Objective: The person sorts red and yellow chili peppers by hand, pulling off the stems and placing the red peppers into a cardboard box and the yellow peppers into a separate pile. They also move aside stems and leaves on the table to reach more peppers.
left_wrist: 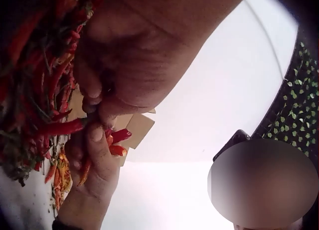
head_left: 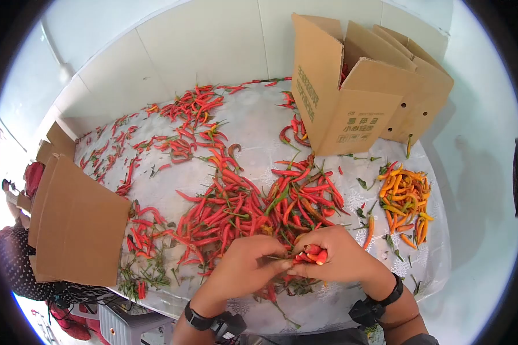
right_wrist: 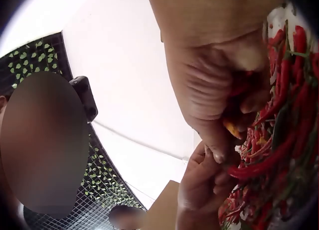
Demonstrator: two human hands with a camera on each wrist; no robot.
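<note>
The right hand [head_left: 339, 253] curls round several red peppers [head_left: 311, 255], whose cut-looking ends stick out beside its thumb. Close against it, the left hand [head_left: 250, 264] pinches something thin and greenish at the fingertips, likely a stem. In the left wrist view the left hand [left_wrist: 144, 56] meets the right hand [left_wrist: 94, 165] at the fingertips, with a red pepper [left_wrist: 62, 127] beside them. The right wrist view shows the right hand [right_wrist: 209, 85] above the left hand [right_wrist: 199, 190], a red pepper [right_wrist: 264, 165] at their fingers. A pile of red peppers [head_left: 230, 213] lies just beyond both hands.
Orange-yellow peppers [head_left: 406, 198] are heaped at the right. An open cardboard box [head_left: 342, 115] stands at the back right, another carton [head_left: 80, 224] at the left. More red peppers [head_left: 195, 106] spread toward the back. Green stems [head_left: 149, 276] lie at the front left, above a grey stool [head_left: 132, 325].
</note>
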